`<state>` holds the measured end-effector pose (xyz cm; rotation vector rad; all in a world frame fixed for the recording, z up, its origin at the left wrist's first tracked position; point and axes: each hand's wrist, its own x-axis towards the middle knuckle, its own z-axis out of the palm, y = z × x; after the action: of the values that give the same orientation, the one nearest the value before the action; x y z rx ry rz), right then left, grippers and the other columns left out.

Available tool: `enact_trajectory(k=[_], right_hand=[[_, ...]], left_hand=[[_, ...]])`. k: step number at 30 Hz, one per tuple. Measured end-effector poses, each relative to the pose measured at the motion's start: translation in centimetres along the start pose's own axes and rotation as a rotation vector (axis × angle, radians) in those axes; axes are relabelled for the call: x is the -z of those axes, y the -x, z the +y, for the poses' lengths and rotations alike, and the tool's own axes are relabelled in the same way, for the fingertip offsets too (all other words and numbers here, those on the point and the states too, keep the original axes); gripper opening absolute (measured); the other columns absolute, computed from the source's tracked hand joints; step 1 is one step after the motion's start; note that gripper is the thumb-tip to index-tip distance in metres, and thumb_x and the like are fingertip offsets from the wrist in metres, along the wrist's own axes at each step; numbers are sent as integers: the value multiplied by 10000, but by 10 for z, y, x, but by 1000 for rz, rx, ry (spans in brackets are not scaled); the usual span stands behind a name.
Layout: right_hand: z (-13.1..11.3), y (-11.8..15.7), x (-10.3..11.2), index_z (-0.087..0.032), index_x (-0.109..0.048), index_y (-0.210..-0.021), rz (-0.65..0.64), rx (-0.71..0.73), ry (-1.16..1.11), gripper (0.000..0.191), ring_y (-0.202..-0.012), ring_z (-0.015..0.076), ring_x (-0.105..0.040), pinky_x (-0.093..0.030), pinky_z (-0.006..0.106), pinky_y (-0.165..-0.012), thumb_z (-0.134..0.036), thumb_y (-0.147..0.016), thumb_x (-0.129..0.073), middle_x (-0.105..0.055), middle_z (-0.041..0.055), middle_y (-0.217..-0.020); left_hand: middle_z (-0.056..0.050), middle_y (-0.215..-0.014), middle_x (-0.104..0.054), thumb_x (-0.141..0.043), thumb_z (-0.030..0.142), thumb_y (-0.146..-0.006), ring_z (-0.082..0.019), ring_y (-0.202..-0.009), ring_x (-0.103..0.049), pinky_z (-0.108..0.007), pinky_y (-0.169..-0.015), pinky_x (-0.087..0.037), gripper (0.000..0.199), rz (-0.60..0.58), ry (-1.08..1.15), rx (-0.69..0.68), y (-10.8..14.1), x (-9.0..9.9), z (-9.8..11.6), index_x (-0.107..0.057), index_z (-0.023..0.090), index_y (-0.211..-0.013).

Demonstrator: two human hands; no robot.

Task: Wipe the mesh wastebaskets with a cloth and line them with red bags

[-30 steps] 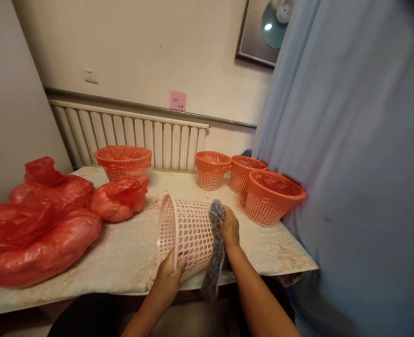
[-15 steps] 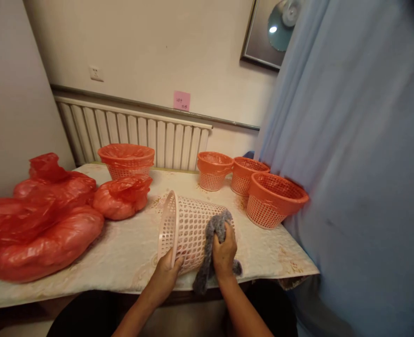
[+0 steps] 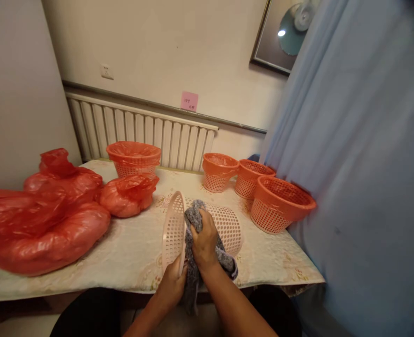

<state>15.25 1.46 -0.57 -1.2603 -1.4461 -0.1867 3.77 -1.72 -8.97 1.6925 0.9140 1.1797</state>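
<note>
A pale pink plastic basket (image 3: pixel 229 227) with a lattice wall lies on its side near the front edge of the table, its mouth facing left. My left hand (image 3: pixel 173 281) grips the basket's rim at the lower near side, thumb outside. A grey fuzzy cloth (image 3: pixel 192 252) is bunched in my right hand (image 3: pixel 205 236), which presses it against the basket's side close behind the rim. One end of the cloth hangs below the table edge; another folds out to the right. Part of the basket wall is hidden behind the cloth and hand.
Several filled red plastic bags (image 3: pixel 52 234) crowd the table's left side. Behind them stands a bag-lined basket (image 3: pixel 134 159). At the right are three more baskets with red bags over their rims, the nearest basket (image 3: pixel 270 217) beside a blue curtain (image 3: pixel 361 187). A radiator (image 3: pixel 150 128) lines the wall.
My right hand has moved the cloth left along the basket, from near its base to just behind the rim. My left hand keeps its hold on the rim. The view has shifted slightly.
</note>
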Motion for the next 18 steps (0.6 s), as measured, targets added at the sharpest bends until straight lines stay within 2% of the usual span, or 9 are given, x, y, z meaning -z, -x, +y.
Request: enact_trajectory(k=[6, 13, 15, 18], right_hand=[[-1, -32, 2, -148, -601, -1184, -96, -81, 14, 408, -1048, 269, -623, -493, 420, -932, -135, -777, -614, -667, 126, -1121], [4, -18, 5, -149, -590, -1208, -61, -86, -31, 422, -1108, 272, -598, -471, 433, -967, -143, -787, -602, -649, 140, -1162], [6, -14, 6, -151, -590, -1213, -55, -79, -43, 430, -1116, 272, -594, -468, 433, -970, -137, -783, -596, -647, 141, -1160], [8, -12, 6, -162, -591, -1210, -41, -75, -58, 437, -1105, 266, -598, -469, 429, -969, -130, -774, -591, -647, 138, -1161]], left_hand=[[-96, -1200, -697, -521, 353, -866, -290, -1195, -586, -433, -1107, -377, 353, -21, 1, 0, 10, -8, -10, -656, 182, -1144], [-96, -1209, -690, -500, 313, -870, -278, -1188, -591, -420, -1096, -389, 350, -63, 33, 12, 19, -10, -13, -649, 180, -1158], [-109, -1198, -693, -504, 317, -859, -287, -1175, -597, -425, -1087, -396, 346, -68, 43, 7, 19, -10, -8, -652, 167, -1133], [-125, -1161, -701, -533, 304, -808, -302, -1152, -607, -436, -1073, -405, 362, -41, 54, 54, 12, -9, 11, -645, 142, -1111]])
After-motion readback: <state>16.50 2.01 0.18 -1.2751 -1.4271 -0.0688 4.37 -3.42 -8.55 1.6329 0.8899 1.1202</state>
